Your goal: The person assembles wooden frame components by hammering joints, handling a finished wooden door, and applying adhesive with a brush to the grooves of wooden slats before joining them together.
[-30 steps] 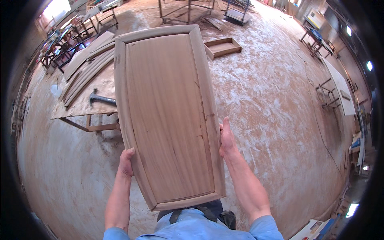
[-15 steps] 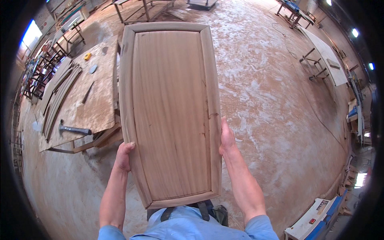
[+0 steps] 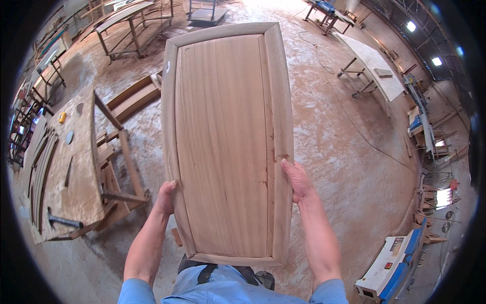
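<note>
A long wooden cabinet door [image 3: 223, 147], a flat panel set in a raised frame, is held up in front of my body, clear of the floor. My left hand [image 3: 166, 196] grips its left edge below the middle, with the thumb on the frame. On the opposite edge my right hand [image 3: 298, 180] is closed, its thumb lying over the front of the frame. The fingers of both hands are mostly hidden behind the door. Dark cracks or stains mark the right side of the panel.
A worktable [image 3: 83, 167] at left carries a hammer [image 3: 65, 221], thin wood strips [image 3: 43, 172] and a yellow tape measure [image 3: 62, 117]. Behind it a wooden drawer-like box [image 3: 134, 99] lies on the floor. A white-topped table [image 3: 372, 68] stands far right, a blue-and-white machine [image 3: 392, 263] near right.
My view has turned, so the worktable sits farther left and the box beside it shows. The door has shifted slightly right and tilted; both hands keep their hold, and my right thumb now shows in front.
</note>
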Demonstrator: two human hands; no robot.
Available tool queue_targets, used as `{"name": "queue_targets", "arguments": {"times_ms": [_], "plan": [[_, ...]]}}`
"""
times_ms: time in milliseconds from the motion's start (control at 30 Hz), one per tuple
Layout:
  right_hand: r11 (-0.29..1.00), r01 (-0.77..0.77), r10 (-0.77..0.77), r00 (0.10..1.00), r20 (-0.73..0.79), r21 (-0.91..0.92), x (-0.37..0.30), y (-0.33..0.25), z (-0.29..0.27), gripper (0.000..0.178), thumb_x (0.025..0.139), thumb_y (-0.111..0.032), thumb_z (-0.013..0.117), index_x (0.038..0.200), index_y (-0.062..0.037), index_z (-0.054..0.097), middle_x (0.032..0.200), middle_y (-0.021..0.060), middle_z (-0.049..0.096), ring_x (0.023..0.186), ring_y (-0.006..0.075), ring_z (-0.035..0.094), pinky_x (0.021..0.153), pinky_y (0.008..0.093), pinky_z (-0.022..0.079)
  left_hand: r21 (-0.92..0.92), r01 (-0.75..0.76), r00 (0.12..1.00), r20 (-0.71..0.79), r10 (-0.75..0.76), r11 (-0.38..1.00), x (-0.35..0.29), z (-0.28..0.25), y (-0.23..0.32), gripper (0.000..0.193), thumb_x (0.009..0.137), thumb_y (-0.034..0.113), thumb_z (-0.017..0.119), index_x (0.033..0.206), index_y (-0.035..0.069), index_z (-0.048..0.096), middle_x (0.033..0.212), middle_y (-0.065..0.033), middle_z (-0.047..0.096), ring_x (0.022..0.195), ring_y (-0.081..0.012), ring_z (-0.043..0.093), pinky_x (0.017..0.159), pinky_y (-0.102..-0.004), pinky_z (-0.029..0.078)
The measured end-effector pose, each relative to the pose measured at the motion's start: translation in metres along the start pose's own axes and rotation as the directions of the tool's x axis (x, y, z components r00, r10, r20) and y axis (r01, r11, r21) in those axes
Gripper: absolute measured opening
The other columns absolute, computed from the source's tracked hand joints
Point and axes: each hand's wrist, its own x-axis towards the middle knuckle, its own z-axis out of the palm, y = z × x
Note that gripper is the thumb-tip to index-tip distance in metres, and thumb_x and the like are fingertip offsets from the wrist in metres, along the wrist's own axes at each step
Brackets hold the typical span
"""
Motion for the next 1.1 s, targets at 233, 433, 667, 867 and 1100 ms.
{"name": "queue_targets", "arguments": {"times_ms": [233,433,667,867,1100], "plan": [[0.938,0.130,-0.180,0.975,-0.132,-0.321,0.021,-0.076,-0.001,0.038,0.087,-0.019,0.066,0.115,0.0041,0.056,0.100,0.0096,0.064,0.086,0.0153,0.061,0.075,0.0320,0.052,0.882,-0.346,0.678,-0.001,0.735,0.320,0.121,0.143,0.078,0.031,0.085,0.013,0.064,0.113,0.002,0.059,0.089,-0.0100,0.062,0.080,-0.0187,0.061,0.071,-0.0315,0.051],[0.859,0.070,-0.210,0.952,-0.223,-0.508,0.048,-0.107,-0.007,0.028,0.087,-0.013,0.064,0.109,0.0041,0.060,0.095,0.0080,0.065,0.081,0.0122,0.060,0.072,0.0299,0.051,0.633,-0.754,0.365,0.623,0.692,-0.172,0.188,0.299,0.143,0.033,0.073,0.010,0.072,0.105,0.008,0.063,0.094,-0.0106,0.061,0.082,-0.0283,0.061,0.069,-0.0366,0.052],[0.888,-0.021,-0.119,0.954,-0.274,-0.460,0.078,-0.130,-0.057,0.028,0.086,-0.011,0.064,0.109,0.0044,0.060,0.095,0.0078,0.066,0.082,0.0122,0.060,0.072,0.0288,0.051,0.593,-0.779,0.397,0.719,0.571,-0.205,0.270,0.355,0.103,0.028,0.070,0.013,0.071,0.096,0.009,0.063,0.090,-0.0076,0.060,0.079,-0.0263,0.062,0.069,-0.0357,0.051],[0.849,-0.057,-0.100,0.959,-0.266,-0.525,0.119,-0.147,-0.101,0.029,0.084,-0.014,0.066,0.107,0.0041,0.061,0.094,0.0083,0.066,0.082,0.0123,0.060,0.072,0.0283,0.050,0.589,-0.742,0.447,0.791,0.418,-0.321,0.320,0.379,0.099,0.013,0.075,0.016,0.065,0.085,0.008,0.060,0.082,-0.0062,0.056,0.080,-0.0231,0.060,0.068,-0.0365,0.048],[0.879,-0.014,-0.089,0.977,-0.193,-0.476,0.167,-0.166,-0.126,0.027,0.086,-0.008,0.063,0.109,0.0044,0.060,0.096,0.0075,0.066,0.085,0.0113,0.060,0.075,0.0278,0.050,0.704,-0.695,0.588,0.674,0.447,-0.147,0.344,0.391,0.070,0.015,0.078,0.016,0.066,0.088,0.006,0.061,0.080,-0.0101,0.058,0.071,-0.0309,0.062,0.061,-0.0398,0.051]]}}
